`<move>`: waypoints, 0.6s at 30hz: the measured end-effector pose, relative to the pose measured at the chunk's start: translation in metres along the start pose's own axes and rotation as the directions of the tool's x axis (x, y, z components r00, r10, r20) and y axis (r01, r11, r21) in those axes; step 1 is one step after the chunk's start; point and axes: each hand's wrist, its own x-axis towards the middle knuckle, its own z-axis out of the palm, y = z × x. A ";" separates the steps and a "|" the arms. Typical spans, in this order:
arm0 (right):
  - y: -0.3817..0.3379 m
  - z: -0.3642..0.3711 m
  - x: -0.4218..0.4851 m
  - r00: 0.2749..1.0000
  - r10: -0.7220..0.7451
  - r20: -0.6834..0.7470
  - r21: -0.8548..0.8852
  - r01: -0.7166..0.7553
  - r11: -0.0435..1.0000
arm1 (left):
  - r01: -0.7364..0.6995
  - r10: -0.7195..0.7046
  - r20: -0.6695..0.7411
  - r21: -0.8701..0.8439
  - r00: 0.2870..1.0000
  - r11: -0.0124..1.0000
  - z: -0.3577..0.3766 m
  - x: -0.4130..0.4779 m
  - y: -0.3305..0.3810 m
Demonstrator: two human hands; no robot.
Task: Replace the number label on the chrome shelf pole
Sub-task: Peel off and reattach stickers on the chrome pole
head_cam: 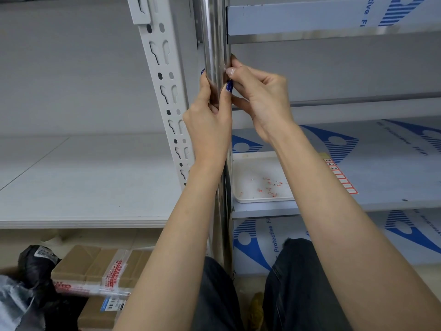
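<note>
Shelving fills the view, its boards wrapped in film point(272, 237) printed "Protective Film". My left hand point(210, 123) wraps the chrome pole point(212, 32) to steady it. My right hand point(260, 96) pinches at the pole's right edge, presumably on the number label, which my fingertips hide. I'd peel slowly, nail flat to the metal. A red-boxed label sheet point(341, 175) lies near the shelf's front edge, beside the white tray point(241, 199); its digits are unreadable.

Both bare forearms reached upward, side by side. The left hand point(207, 120) curled round a shiny round chrome pole point(213, 39), thumb lying up its near side. Just right of it, the right hand point(262, 99) pinched thumb and forefinger against the pole's edge, other fingers curled.
</note>
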 end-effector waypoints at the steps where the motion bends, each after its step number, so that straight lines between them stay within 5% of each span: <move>1: 0.000 0.000 0.000 1.000 0.006 -0.001 0.006 -0.006 1.000 | -0.001 0.001 0.000 0.001 1.000 1.000 0.000 0.000 0.000; 18: 0.001 0.000 -0.001 1.000 0.008 -0.012 -0.005 -0.008 1.000 | 0.019 -0.019 -0.008 -0.029 1.000 0.999 0.001 0.000 -0.001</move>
